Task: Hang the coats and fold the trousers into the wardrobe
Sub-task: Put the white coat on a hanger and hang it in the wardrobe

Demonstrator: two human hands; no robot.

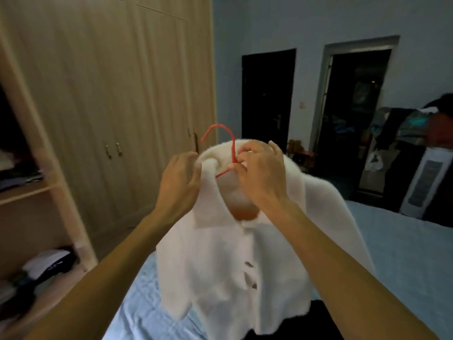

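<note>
Head view: the left hand (180, 185) is raised in front of the person, its fingers curled and pinching the edge of the collar (210, 202) of a white coat (220, 261). The right hand (261, 173) is level with it and just beside it. Its fingertips are bunched round the neck of a red hanger (221, 133), right where the wire comes up out of the neck opening.

The hanger is thin red wire. Its hook stands clear above the collar and curves over to the left, and a short piece of one arm shows inside the neck. The coat is held up off the bed (392, 241) and hangs from the hands. It is white and fluffy, with a wide turned-down collar, a closed front with small dark buttons (249, 264), and its right shoulder and sleeve draped away behind the right forearm.

Below lies the bed in a pale blue sheet, with a black garment (321, 320) under the coat's hem. To the left stands a light wooden wardrobe (110, 82), its doors closed, and at its near end open shelves (29, 190) with folded clothes. The far wall is grey-blue with two dark doorways (268, 94). Heaped clothes and part of another person show blurred at the right edge.
</note>
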